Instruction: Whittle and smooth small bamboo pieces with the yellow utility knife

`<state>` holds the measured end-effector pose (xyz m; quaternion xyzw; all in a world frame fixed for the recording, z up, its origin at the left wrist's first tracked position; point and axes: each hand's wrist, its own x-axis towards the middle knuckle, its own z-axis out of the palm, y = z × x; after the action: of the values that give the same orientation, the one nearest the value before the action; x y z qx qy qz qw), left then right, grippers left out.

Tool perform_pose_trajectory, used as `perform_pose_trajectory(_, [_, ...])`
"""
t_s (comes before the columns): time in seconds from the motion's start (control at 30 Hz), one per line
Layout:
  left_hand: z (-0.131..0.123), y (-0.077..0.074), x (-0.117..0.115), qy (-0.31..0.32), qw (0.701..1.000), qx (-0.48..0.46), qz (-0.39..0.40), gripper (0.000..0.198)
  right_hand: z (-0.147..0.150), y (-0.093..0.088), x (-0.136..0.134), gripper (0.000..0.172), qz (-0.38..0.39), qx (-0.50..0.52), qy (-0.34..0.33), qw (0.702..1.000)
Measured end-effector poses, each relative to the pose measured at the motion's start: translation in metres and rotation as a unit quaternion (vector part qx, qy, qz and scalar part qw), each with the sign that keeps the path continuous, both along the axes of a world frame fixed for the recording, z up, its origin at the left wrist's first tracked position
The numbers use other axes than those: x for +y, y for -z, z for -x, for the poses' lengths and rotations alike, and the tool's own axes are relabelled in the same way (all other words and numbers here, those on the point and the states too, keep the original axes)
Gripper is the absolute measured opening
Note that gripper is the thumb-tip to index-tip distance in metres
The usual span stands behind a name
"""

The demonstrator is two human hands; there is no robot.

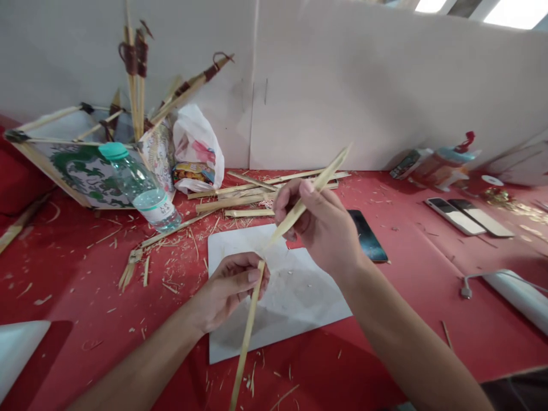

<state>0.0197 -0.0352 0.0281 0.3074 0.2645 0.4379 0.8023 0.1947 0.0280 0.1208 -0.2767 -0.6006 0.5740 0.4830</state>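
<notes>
My left hand (229, 288) is closed around a thin bamboo strip (247, 337), its thumb lying along the upper end. The strip runs down past the bottom edge of the view. Higher and to the right, my right hand (327, 228) pinches a pale, flat bamboo piece (331, 170) with pointed ends. Its lower tip hangs close above the top of the strip; whether the two touch I cannot tell. Below both hands lies a white board or sheet (308, 297) with small shavings on it.
Bamboo sticks (240, 201) are heaped behind the hands, with shavings around. Left stand a water bottle (148, 194), a dragon-patterned box frame (81, 171) and a plastic bag (199, 137). A dark phone (368, 237) lies by my right wrist; two more phones (456, 216) lie farther right.
</notes>
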Motion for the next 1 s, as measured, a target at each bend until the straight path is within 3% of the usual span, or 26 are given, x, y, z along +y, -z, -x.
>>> perform_pose_trajectory(0.47, [0.005,0.011,-0.004,0.041,0.998,-0.033,-0.042,0.017,-0.002,0.021,0.012,0.035,-0.036,0.049,-0.139,0.988])
perform_pose_trajectory(1.0, [0.006,0.002,-0.003,0.065,0.996,-0.021,-0.050,0.013,0.001,0.021,0.009,0.034,-0.023,0.074,-0.147,0.986])
